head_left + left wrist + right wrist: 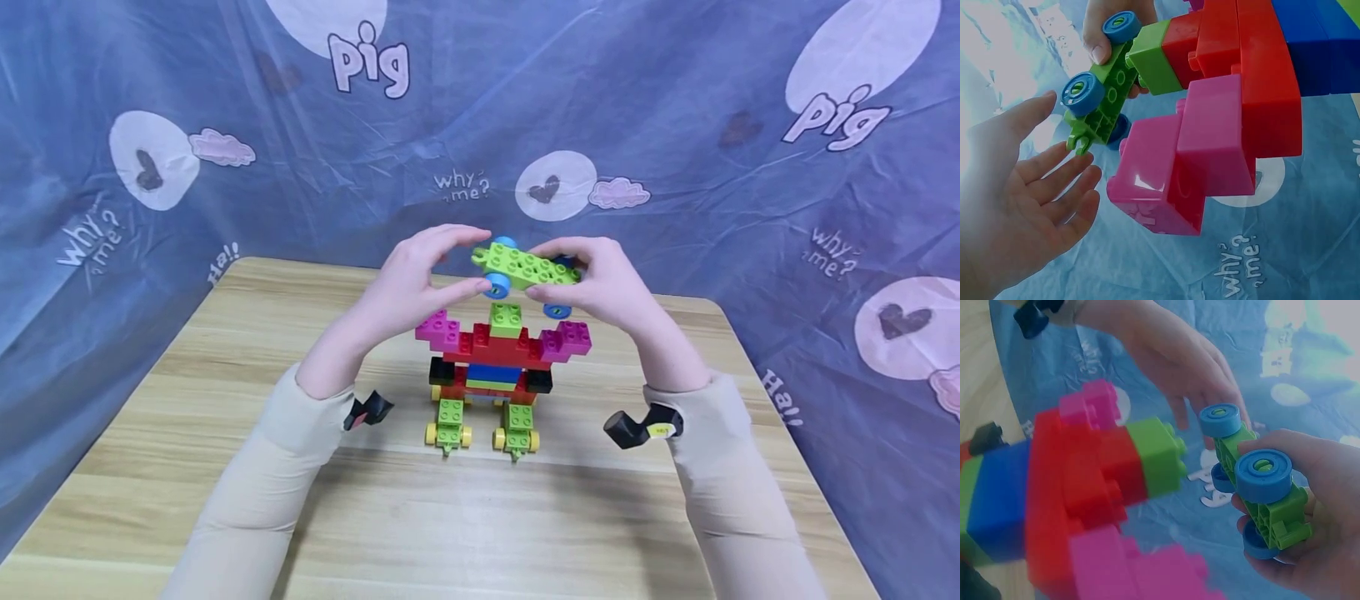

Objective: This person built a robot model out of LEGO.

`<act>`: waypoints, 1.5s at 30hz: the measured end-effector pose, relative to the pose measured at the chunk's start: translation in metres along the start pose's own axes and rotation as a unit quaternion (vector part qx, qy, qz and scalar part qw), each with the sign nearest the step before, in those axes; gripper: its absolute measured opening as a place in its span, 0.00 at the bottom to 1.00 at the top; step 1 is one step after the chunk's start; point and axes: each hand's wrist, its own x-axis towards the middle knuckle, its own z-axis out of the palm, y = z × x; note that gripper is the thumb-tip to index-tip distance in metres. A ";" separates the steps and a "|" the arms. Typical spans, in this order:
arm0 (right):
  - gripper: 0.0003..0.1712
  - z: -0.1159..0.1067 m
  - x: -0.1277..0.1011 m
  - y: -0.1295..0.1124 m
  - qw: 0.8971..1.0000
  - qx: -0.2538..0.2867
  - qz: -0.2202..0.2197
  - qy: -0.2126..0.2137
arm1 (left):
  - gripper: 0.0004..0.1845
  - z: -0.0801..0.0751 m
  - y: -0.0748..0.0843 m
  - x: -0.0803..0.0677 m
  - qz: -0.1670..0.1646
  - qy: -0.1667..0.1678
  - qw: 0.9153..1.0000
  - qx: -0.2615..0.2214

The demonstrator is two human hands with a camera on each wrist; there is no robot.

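A brick figure stands on the wooden table, with a red body, pink arms, a green top brick and yellow-wheeled green feet. Just above it hangs a green plate with blue wheels. My right hand grips the plate's right end; in the right wrist view its fingers curl round the plate. My left hand is at the plate's left end. In the left wrist view its fingers lie straight and spread beside the plate, at most brushing its tip.
A blue printed cloth hangs behind the table and down both sides. Black wrist cameras sit on both sleeves. Bare wood lies in front of the figure and to either side.
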 end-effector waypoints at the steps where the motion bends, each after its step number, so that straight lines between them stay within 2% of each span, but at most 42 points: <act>1: 0.22 0.002 0.000 -0.001 1.000 0.000 -0.010 -0.007 | 0.28 0.000 0.000 0.000 -0.001 -0.004 1.000 0.000; 4: 0.22 0.009 0.000 -0.003 0.999 -0.004 -0.034 -0.024 | 0.26 -0.001 0.001 -0.001 -0.010 -0.018 1.000 -0.004; 8: 0.22 0.015 -0.002 -0.002 0.998 0.002 -0.043 -0.039 | 0.24 0.000 0.001 -0.004 -0.014 -0.028 0.999 -0.006; 13: 0.23 0.018 -0.002 0.000 0.998 0.014 -0.046 -0.051 | 0.24 0.001 0.002 -0.005 -0.006 -0.029 1.000 -0.006; 23: 0.24 0.021 -0.003 0.001 0.997 0.006 -0.041 -0.070 | 0.25 0.003 -0.001 -0.007 -0.013 -0.058 0.998 -0.001; 31: 0.24 0.021 -0.003 0.001 0.996 -0.004 -0.043 -0.079 | 0.25 0.004 -0.002 -0.007 0.003 -0.063 0.998 0.007; 45: 0.23 0.020 0.000 0.002 0.994 -0.013 -0.046 -0.098 | 0.24 0.007 -0.003 -0.010 0.000 -0.064 0.998 0.004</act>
